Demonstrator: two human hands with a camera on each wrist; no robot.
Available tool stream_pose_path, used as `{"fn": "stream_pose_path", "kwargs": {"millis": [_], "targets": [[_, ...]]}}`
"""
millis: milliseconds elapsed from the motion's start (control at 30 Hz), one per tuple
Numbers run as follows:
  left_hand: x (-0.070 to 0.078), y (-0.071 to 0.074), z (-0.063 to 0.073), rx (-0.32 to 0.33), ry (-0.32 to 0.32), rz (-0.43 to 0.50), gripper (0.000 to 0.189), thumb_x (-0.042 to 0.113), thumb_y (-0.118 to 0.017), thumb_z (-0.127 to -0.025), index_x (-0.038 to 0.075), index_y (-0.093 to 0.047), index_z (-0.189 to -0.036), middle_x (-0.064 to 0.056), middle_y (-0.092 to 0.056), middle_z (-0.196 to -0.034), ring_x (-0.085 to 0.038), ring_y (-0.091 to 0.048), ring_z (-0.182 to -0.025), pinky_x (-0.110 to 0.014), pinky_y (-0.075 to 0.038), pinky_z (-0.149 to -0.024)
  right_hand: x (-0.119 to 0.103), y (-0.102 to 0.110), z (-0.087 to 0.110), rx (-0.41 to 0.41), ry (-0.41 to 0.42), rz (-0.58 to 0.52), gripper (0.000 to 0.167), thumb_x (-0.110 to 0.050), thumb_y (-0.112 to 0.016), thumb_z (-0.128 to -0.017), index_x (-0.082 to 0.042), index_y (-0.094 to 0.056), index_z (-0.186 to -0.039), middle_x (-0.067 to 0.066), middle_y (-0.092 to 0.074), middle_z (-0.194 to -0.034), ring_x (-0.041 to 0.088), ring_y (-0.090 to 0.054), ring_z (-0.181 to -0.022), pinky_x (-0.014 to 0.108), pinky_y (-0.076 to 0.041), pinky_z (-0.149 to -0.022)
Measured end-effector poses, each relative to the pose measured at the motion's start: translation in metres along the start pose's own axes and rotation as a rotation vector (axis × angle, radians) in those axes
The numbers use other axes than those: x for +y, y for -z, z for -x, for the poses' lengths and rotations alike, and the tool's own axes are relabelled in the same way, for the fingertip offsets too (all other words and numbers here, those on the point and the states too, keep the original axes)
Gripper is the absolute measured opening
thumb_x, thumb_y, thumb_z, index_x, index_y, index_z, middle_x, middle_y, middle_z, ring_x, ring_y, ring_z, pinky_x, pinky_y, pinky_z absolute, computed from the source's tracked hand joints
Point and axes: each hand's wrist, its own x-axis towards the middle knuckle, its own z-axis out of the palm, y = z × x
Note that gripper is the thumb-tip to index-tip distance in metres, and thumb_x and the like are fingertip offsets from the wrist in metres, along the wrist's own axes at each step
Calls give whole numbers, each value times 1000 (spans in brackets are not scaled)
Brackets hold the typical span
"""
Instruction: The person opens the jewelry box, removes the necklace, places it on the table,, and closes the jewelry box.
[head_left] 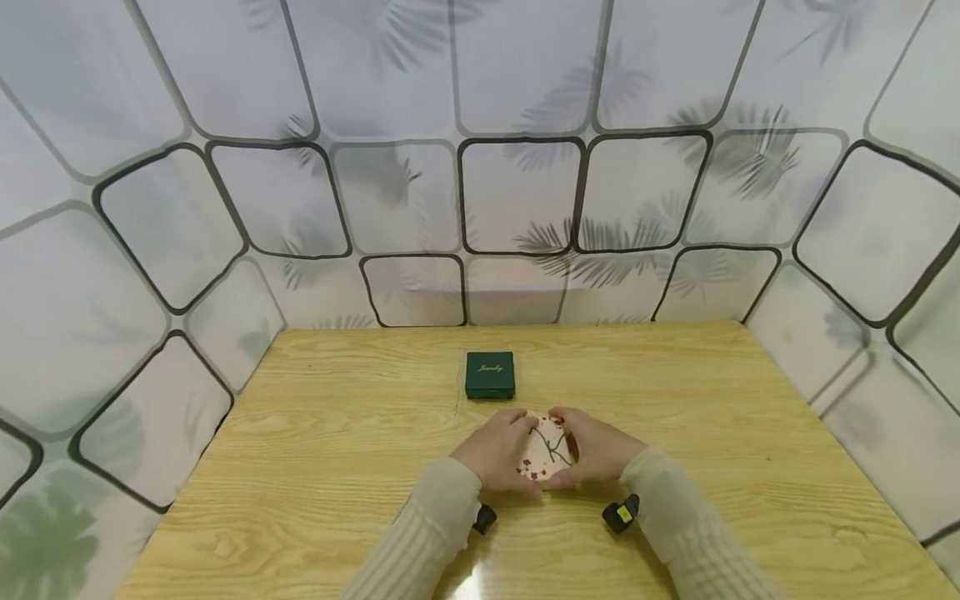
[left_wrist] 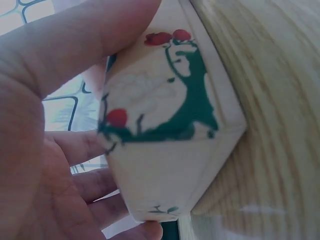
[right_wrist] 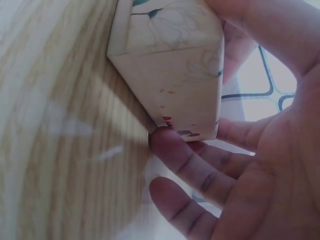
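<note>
A small cream box [head_left: 549, 450] with green branches, red berries and pale flowers is between both hands, low over the wooden table or resting on it. My left hand [head_left: 497, 450] grips its left side, thumb on the near side and fingers towards the far end. In the left wrist view, the thumb [left_wrist: 100, 35] lies against the decorated box [left_wrist: 160, 170]. From the right, my right hand [head_left: 600, 448] holds the same box, its fingertips [right_wrist: 170, 145] touching the side near the table in the right wrist view. The hands cover the box's left and right edges.
A dark green box [head_left: 490, 375] with gold lettering stands just behind the hands on the wooden table [head_left: 337, 450]. Patterned white curtains [head_left: 517, 200] enclose the table's back and sides. Each wrist carries a small black camera [head_left: 620, 514] over a cream knit sleeve.
</note>
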Motion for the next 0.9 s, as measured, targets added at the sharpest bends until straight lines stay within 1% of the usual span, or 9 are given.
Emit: {"fn": "stream_pose_path", "kwargs": {"millis": [167, 300, 467, 567, 767, 900], "targets": [[1, -3, -1, -6, 1, -13, 109, 61, -81, -64, 10, -35, -149, -12, -35, -150, -25, -33, -137, -37, -36, -107, -1, -1, 1, -1, -7, 5, 111, -48, -84, -69, 3, -24, -147, 11, -47, -131, 18, -53, -108, 41, -46, -91], [0, -3, 0, -3, -4, -12, 111, 61, -82, -63, 10, -34, -150, -12, -35, -150, -24, -33, -137, -37, -36, -107, -1, -2, 1, 3, -7, 19, 112, -48, -84, -69, 3, -23, -148, 12, -44, -134, 19, -51, -110, 42, -45, -93], [0, -2, 1, 5, -11, -11, 113, 60, -82, -63, 9, -32, -150, -12, -37, -148, -24, -36, -135, -37, -37, -106, -3, -2, 2, 1, -8, 51, 116, -50, -84, -68, 1, -21, -150, 15, -36, -144, 25, -45, -123, 47, -39, -101], [0, -1, 1, 8, -13, -13, 112, 60, -82, -63, 9, -32, -150, -11, -39, -146, -23, -38, -133, -36, -38, -105, -4, -3, 1, -2, -19, 65, 117, -51, -84, -67, 0, -20, -151, 15, -32, -147, 28, -41, -128, 49, -36, -103], [2, -3, 0, 6, 1, -33, 113, 62, -82, -63, 10, -32, -150, -8, -42, -143, -20, -41, -129, -33, -40, -103, -4, -4, 1, 3, -27, 63, 116, -51, -84, -68, 0, -21, -151, 14, -34, -146, 27, -42, -127, 49, -36, -103], [2, -4, 0, 9, 3, -50, 114, 63, -81, -62, 10, -32, -150, -7, -44, -140, -19, -43, -126, -31, -41, -102, -3, -4, 0, -1, -9, 42, 114, -50, -83, -70, 1, -21, -150, 15, -33, -147, 28, -40, -128, 49, -35, -104]]}}
